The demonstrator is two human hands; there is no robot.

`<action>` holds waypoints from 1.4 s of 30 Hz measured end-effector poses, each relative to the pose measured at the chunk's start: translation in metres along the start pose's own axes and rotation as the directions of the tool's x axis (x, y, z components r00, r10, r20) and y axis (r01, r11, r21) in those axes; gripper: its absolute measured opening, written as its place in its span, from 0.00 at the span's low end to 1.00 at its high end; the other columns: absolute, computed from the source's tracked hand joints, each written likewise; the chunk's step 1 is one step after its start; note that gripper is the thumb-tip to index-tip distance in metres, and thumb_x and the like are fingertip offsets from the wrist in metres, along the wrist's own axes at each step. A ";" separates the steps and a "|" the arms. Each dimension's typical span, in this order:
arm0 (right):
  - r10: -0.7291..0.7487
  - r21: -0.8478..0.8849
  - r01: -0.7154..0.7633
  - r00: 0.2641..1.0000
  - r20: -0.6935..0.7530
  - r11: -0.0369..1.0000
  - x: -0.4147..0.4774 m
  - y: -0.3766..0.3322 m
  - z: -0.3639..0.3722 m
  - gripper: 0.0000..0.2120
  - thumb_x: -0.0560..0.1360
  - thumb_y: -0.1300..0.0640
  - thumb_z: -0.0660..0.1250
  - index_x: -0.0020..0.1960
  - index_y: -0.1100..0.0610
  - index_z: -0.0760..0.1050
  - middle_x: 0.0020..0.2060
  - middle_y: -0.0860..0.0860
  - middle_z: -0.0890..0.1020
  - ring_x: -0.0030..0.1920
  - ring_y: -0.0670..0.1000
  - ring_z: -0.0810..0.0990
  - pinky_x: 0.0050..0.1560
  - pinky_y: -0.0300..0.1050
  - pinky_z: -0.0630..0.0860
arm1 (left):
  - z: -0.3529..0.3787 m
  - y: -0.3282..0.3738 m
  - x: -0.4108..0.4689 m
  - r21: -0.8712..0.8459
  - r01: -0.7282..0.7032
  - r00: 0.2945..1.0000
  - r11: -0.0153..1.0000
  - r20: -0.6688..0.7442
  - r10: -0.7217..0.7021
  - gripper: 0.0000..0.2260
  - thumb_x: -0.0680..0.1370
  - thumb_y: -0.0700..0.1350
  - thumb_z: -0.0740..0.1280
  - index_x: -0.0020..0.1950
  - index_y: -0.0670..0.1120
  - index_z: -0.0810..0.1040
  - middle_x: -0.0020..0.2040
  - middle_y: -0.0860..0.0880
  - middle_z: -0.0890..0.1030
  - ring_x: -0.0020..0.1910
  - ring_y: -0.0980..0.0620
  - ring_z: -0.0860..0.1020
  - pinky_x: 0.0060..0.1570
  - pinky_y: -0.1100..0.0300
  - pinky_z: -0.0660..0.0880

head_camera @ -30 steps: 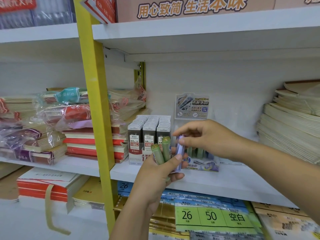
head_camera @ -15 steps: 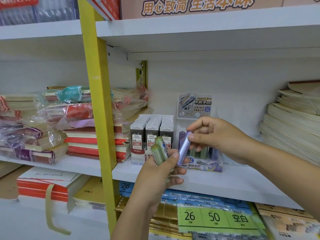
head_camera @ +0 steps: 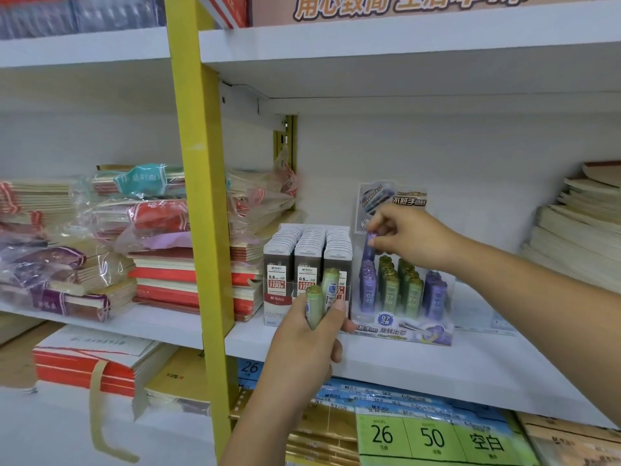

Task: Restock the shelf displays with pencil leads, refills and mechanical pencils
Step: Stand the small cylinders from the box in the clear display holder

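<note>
Where the right hand (head_camera: 413,237) reaches over the clear display tray (head_camera: 403,332), its thumb and forefinger are pinched together on the upper end of a purple lead tube (head_camera: 368,252); the other fingers (head_camera: 386,218) are curled above it. The tube stands nearly upright, with its lower end at the top of the tray's left-hand column. Whether it touches the tubes below cannot be told.

The left hand (head_camera: 307,338) is in front of the shelf (head_camera: 437,368) edge. Its fingers are clamped round two green lead tubes (head_camera: 316,304), held upright and side by side, with their tops projecting above the fist and the thumb against their right side.

Containers and contents:
- Display tray — four columns of upright tubes: purple at the left, two green columns in the middle, purple at the right. The labels read "07 2B". A printed backing card stands up behind the columns.
- Grey carton (head_camera: 307,243) — just beside the tray on its left. It holds three close-packed rows of flat grey lead cases, with front labels reading "0.5" and "HB".

Both containers rest on the white shelf. A stack of red-and-white notebooks (head_camera: 168,287) lies left of the carton, partly behind a yellow upright (head_camera: 201,196). Cream notebooks (head_camera: 578,237) are piled at the far right.
</note>
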State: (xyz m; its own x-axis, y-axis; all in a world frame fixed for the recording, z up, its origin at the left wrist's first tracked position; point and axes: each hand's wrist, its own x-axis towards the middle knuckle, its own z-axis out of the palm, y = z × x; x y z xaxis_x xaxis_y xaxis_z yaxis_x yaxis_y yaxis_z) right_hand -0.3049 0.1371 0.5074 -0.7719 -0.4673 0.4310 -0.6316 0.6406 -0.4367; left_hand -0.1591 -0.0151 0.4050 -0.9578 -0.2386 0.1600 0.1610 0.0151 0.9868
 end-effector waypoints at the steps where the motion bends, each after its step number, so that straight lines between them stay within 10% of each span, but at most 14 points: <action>1: 0.015 0.011 -0.015 1.000 0.023 1.000 0.002 0.002 0.001 0.07 0.73 0.60 0.72 0.47 0.51 0.76 0.44 0.49 0.80 0.44 0.46 0.80 0.46 0.39 0.78 | 0.000 0.000 0.000 -0.004 -0.001 1.000 1.000 -0.002 0.001 0.10 0.80 0.54 0.65 0.52 0.48 0.76 0.35 0.55 0.83 0.25 0.57 0.72 0.23 0.64 0.66; 13: 0.036 0.145 -0.054 0.991 0.126 0.988 0.008 0.002 -0.004 0.08 0.72 0.62 0.73 0.46 0.53 0.77 0.39 0.48 0.84 0.37 0.41 0.84 0.38 0.31 0.77 | 0.000 -0.003 -0.004 0.071 0.000 1.000 0.998 -0.003 0.000 0.13 0.79 0.57 0.65 0.49 0.48 0.79 0.32 0.58 0.82 0.23 0.58 0.71 0.24 0.69 0.67; 42: 0.048 -0.082 -0.031 0.975 0.215 0.996 0.003 0.009 0.007 0.03 0.78 0.55 0.67 0.49 0.49 0.79 0.50 0.46 0.83 0.52 0.45 0.80 0.53 0.41 0.75 | -0.004 -0.005 -0.005 0.025 -0.017 1.000 1.000 0.024 0.016 0.10 0.79 0.55 0.68 0.52 0.50 0.81 0.37 0.55 0.85 0.24 0.59 0.70 0.25 0.70 0.68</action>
State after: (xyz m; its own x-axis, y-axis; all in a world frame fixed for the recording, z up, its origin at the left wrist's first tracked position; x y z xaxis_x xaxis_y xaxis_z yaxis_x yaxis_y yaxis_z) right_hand -0.3131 0.1375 0.4993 -0.7985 -0.5565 0.2294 -0.5997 0.7023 -0.3836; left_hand -0.1544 -0.0182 0.3993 -0.9607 -0.2146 0.1762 0.1708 0.0434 0.9843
